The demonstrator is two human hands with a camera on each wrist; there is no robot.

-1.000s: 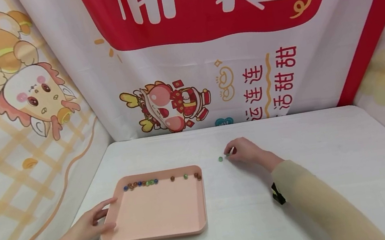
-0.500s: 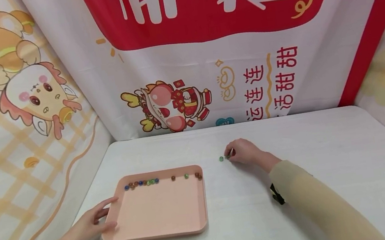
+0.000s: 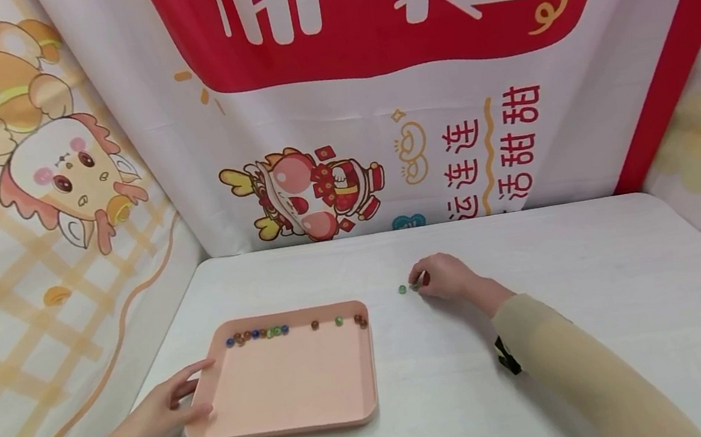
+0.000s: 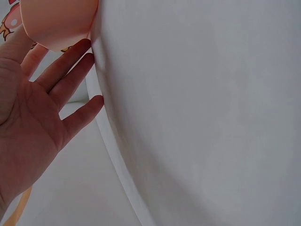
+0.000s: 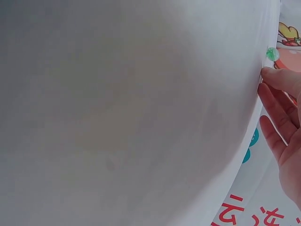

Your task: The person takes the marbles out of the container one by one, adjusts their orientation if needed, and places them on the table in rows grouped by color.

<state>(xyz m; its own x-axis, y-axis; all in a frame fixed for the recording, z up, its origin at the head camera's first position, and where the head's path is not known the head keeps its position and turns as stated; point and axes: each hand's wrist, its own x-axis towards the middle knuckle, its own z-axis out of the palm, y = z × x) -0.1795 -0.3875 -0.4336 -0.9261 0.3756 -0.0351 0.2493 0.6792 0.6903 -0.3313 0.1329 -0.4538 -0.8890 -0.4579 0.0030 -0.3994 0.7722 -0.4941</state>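
A shallow pink tray [image 3: 288,390] lies on the left part of the white table. My left hand [image 3: 162,413] holds its left rim, with the thumb over the edge; in the left wrist view the fingers of this hand [image 4: 37,113] lie by the tray's corner [image 4: 61,23]. Brown, blue and green marbles [image 3: 314,325] line the tray's far side. Beyond the tray, to the right, my right hand [image 3: 447,276] pinches a small green marble [image 3: 414,287] at the tabletop, mostly covered by the fingertips. Just left of it sits another green marble [image 3: 402,289], also in the right wrist view.
A white cloth covers the table [image 3: 488,409]. Behind it hangs a red and white printed banner [image 3: 385,39]. A cartoon-patterned cloth [image 3: 23,260] forms the left side. Near the right sleeve [image 3: 569,359] a black strap piece [image 3: 506,356] shows.
Both hands, the tray and the marbles stay almost in place. The right fingertips shift only slightly around the marble, and more of its green shows now.
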